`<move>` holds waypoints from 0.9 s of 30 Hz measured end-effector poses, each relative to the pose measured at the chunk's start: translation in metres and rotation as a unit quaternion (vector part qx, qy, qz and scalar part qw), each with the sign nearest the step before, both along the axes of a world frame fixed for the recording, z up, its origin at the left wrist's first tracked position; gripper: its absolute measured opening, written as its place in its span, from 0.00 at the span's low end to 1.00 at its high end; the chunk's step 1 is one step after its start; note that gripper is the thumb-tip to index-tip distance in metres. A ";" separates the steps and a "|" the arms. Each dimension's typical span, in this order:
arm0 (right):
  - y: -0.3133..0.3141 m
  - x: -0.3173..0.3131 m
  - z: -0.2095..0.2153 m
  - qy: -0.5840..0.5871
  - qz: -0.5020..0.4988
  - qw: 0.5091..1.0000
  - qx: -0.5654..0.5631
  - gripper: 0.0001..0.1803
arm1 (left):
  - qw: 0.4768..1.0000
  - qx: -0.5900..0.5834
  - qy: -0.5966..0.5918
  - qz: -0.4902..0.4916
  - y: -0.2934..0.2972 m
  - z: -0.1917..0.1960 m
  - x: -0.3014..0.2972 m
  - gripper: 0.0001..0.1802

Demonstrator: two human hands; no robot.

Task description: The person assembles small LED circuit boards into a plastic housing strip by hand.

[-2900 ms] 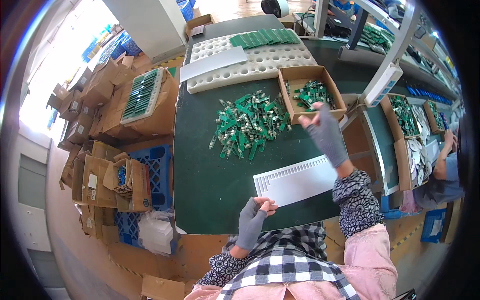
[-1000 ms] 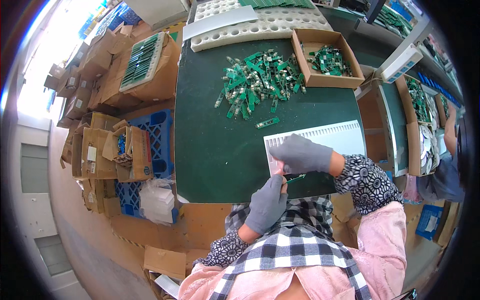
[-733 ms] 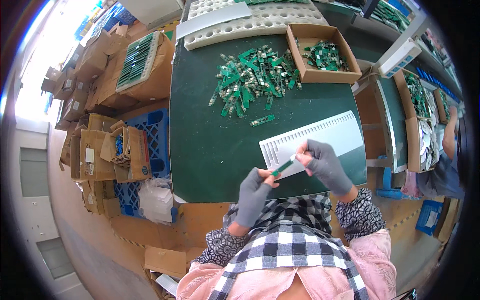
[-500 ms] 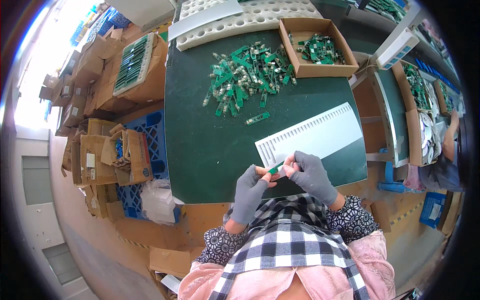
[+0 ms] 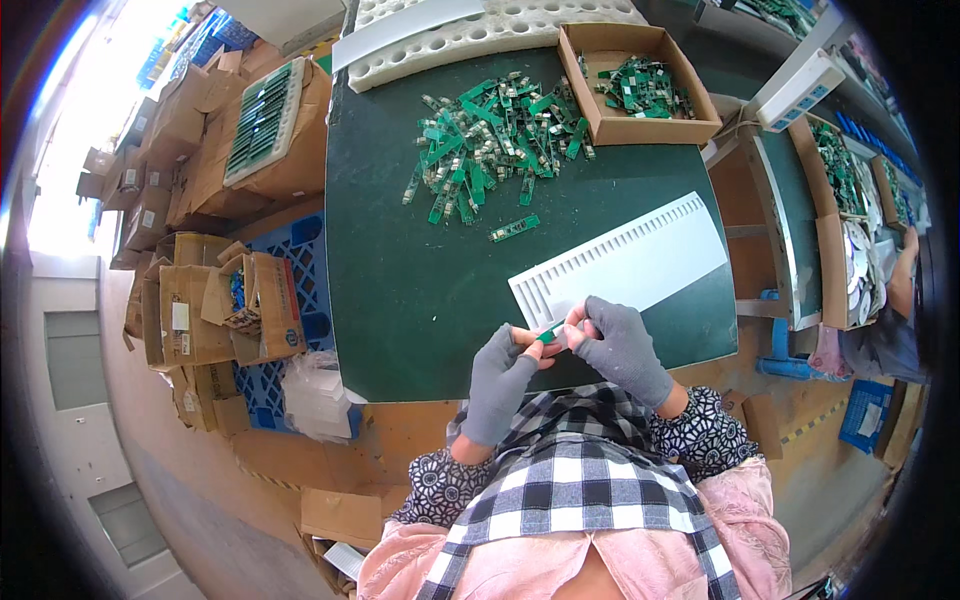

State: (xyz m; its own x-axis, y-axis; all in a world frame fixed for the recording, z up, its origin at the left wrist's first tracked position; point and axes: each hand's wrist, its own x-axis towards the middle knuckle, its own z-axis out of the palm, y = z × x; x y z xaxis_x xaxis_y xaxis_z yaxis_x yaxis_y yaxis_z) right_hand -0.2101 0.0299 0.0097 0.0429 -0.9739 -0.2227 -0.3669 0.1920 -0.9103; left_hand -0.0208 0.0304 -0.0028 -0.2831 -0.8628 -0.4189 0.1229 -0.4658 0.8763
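In my left hand (image 5: 503, 372), in a grey fingerless glove, a small green circuit board (image 5: 546, 336) is pinched between thumb and fingers. My right hand (image 5: 615, 345), gloved the same way, closes thumb and forefinger at the board's right end. A small white bit shows between the two hands; what the right fingertips grip is too small to make out. Just beyond them lies a white sheet (image 5: 640, 262) with a row of narrow slot-like marks along its far edge. A single circuit board (image 5: 514, 229) rests apart, left of the sheet.
A heap of green circuit boards (image 5: 490, 145) covers the table's far middle. Behind it stand a cardboard tray (image 5: 650, 131) of boards and a white foam block (image 5: 500, 42) with round holes. Cartons (image 5: 195, 330) are stacked at left; another person's arm (image 5: 903, 270) shows at far right.
Both hands stay almost in place around the circuit board, with the right fingers shifted slightly at its end. The whole view has tilted a little, moving the table slightly upward.
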 end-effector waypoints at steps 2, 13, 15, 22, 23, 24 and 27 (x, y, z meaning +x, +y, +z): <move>0.000 0.000 0.000 -0.001 -0.001 1.000 -0.001 0.08 | 1.000 -0.007 -0.004 -0.003 0.000 0.000 0.000 0.06; 0.002 0.001 -0.004 0.008 -0.003 1.000 0.000 0.09 | 1.000 -0.002 -0.009 -0.003 0.002 0.000 0.000 0.06; -0.001 0.002 -0.003 0.010 -0.003 1.000 0.001 0.09 | 1.000 -0.005 -0.010 -0.003 0.000 0.000 0.000 0.06; -0.003 0.000 0.002 0.045 -0.036 0.997 -0.050 0.10 | 1.000 -0.008 0.000 0.003 -0.004 0.003 -0.002 0.06; -0.004 -0.003 0.004 0.027 -0.073 0.994 -0.076 0.10 | 1.000 -0.015 0.003 0.002 -0.003 0.004 -0.002 0.06; -0.003 -0.006 0.007 0.030 -0.074 0.993 -0.085 0.10 | 1.000 -0.021 -0.005 -0.005 0.002 0.007 0.000 0.06; -0.006 -0.021 0.007 -0.135 0.014 0.984 0.119 0.10 | 0.999 -0.036 -0.003 -0.029 0.004 0.000 0.002 0.08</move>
State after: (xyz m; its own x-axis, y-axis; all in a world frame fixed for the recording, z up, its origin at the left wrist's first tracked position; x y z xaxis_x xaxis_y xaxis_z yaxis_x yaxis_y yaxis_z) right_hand -0.2314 0.0242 0.0171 0.1585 -0.8933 -0.4205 -0.1259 0.4041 -0.9060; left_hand -0.0189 0.0340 -0.0030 -0.3311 -0.8734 -0.3572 0.0930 -0.4070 0.9087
